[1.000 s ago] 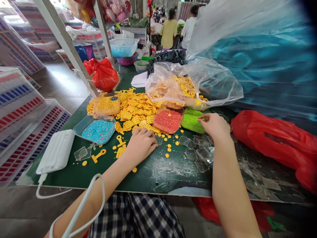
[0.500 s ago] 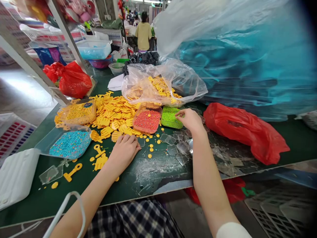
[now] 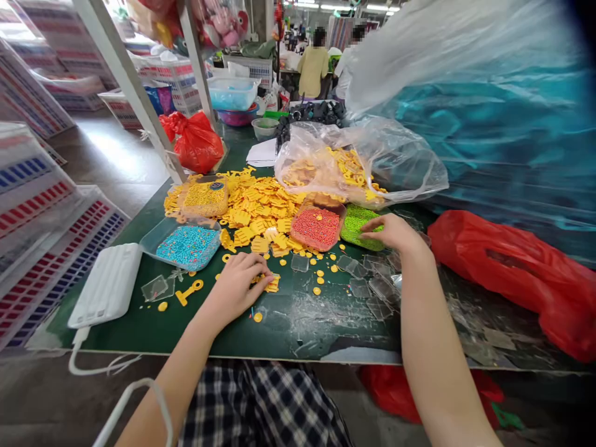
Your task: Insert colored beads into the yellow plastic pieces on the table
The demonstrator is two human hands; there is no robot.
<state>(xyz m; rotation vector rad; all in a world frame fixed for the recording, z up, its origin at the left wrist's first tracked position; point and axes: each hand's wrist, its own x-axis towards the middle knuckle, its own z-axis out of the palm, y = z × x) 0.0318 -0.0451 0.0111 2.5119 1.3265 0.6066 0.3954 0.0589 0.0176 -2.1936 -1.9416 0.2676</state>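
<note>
My left hand (image 3: 241, 282) rests low over the green table, its thumb and fingers closed on a flat yellow plastic piece (image 3: 274, 284). My right hand (image 3: 395, 233) is at the tray of green beads (image 3: 356, 220), thumb and forefinger curved toward each other over its right side. Whatever lies between those fingertips is too small to make out. Beside the green beads stands a tray of red beads (image 3: 316, 228) with a yellow disc on top. Behind my left hand spreads a heap of yellow plastic pieces (image 3: 256, 202).
Blue beads (image 3: 189, 246) and yellow beads (image 3: 205, 197) sit in trays at left, near a white power bank (image 3: 107, 285). Clear square pieces (image 3: 382, 285) lie by my right forearm. Red bags (image 3: 503, 261) and a big teal-filled bag (image 3: 488, 136) stand at right.
The view has swung left, so the table appears farther right. My left hand has shifted toward the table's front edge and now holds a yellow piece. My right hand stays at the green beads.
</note>
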